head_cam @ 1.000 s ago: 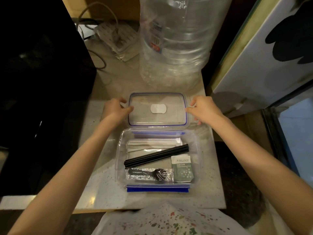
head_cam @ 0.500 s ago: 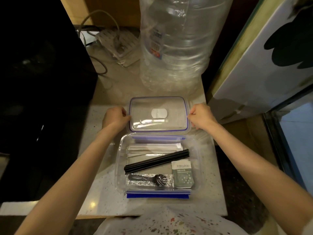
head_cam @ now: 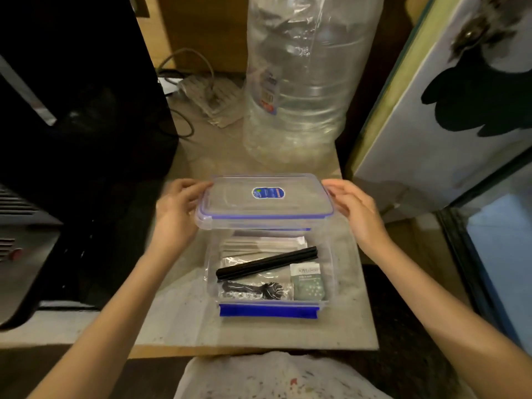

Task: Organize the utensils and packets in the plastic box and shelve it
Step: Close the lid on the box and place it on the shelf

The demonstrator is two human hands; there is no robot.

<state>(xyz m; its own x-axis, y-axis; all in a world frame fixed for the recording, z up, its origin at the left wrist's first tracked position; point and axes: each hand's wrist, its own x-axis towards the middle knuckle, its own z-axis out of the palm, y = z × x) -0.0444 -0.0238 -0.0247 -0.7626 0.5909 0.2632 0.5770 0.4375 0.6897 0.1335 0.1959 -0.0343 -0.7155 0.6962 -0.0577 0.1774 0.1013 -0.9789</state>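
A clear plastic box (head_cam: 331,272) with a blue front clip stands on the speckled counter. Inside lie black chopsticks (head_cam: 267,263), a wrapped black fork (head_cam: 256,290), a grey-green packet (head_cam: 308,282) and white paper sleeves (head_cam: 259,244). The clear lid (head_cam: 266,205), blue-rimmed with a blue sticker, is held level over the box's far part. My left hand (head_cam: 177,210) grips its left edge and my right hand (head_cam: 354,207) its right edge.
A big clear water bottle (head_cam: 302,82) stands behind the box. A power strip with cables (head_cam: 210,99) lies at the back left. A black appliance (head_cam: 72,139) fills the left side. A white panel (head_cam: 446,110) leans at the right. The counter's front edge (head_cam: 259,348) is near me.
Both hands lifted the lid off the counter behind the box, turned it over so the sticker faces up, and brought it toward me over the box's far part.
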